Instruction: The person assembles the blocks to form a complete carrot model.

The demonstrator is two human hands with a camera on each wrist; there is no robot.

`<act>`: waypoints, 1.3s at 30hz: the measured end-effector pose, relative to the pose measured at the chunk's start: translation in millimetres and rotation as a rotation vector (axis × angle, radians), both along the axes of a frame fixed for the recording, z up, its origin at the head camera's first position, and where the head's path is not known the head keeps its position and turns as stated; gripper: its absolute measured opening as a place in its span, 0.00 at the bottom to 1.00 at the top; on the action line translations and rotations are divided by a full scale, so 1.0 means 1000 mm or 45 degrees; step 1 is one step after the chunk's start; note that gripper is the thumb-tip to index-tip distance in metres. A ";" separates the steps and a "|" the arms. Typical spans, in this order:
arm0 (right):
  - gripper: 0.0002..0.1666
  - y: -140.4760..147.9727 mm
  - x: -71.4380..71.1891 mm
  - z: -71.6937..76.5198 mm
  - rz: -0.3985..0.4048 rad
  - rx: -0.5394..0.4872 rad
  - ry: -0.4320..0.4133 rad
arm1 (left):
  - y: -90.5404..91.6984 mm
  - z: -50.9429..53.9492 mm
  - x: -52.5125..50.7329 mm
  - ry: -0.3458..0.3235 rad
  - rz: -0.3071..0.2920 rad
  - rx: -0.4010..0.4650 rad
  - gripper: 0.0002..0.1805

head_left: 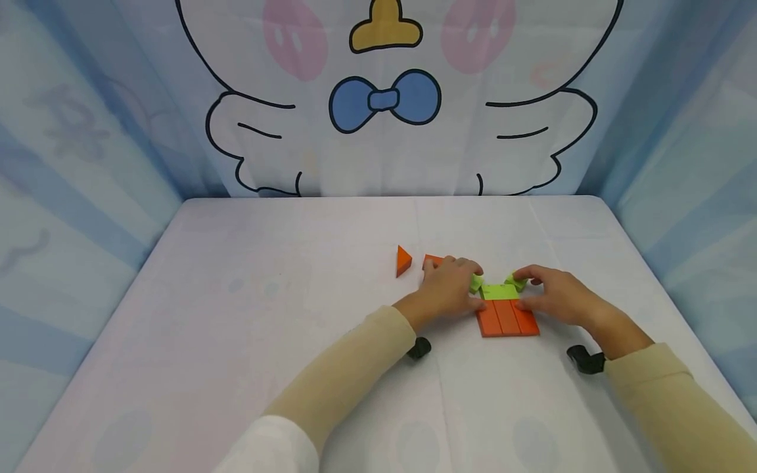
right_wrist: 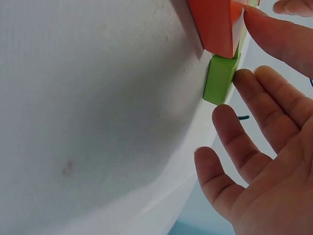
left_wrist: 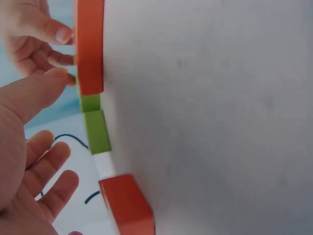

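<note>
A row of orange blocks (head_left: 507, 322) lies flat on the table, with a green block (head_left: 499, 292) along its far edge. Small green blocks sit at both far corners, one on the left (head_left: 476, 284) and one on the right (head_left: 516, 282). My left hand (head_left: 446, 289) is at the left side, thumb by the orange edge, its fingers loosely bent around nothing in the left wrist view. On the other side, my right hand (head_left: 562, 295) has its thumb at the orange blocks and its fingertips against the right green block (right_wrist: 220, 81). Its fingers are extended.
An orange triangular block (head_left: 403, 261) lies left of my left hand. Another orange block (head_left: 432, 258) is partly hidden behind that hand. Black wrist straps (head_left: 585, 360) show under the sleeves. A printed curtain (head_left: 384, 157) stands behind the table's far edge.
</note>
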State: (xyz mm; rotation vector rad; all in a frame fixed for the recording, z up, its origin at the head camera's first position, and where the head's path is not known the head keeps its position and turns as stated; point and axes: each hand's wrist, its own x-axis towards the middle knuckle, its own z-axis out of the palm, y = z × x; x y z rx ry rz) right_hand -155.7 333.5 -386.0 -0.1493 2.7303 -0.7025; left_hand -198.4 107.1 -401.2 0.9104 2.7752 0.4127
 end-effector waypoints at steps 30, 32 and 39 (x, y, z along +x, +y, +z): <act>0.35 -0.001 0.002 -0.002 -0.006 0.017 0.005 | -0.072 -0.004 0.002 -0.086 -0.139 -0.010 0.18; 0.36 -0.001 0.001 -0.003 -0.005 0.020 0.006 | -0.072 -0.004 0.007 -0.117 -0.168 0.010 0.18; 0.36 -0.002 0.000 -0.003 -0.009 0.028 0.003 | -0.068 0.000 0.036 -0.176 -0.376 0.029 0.18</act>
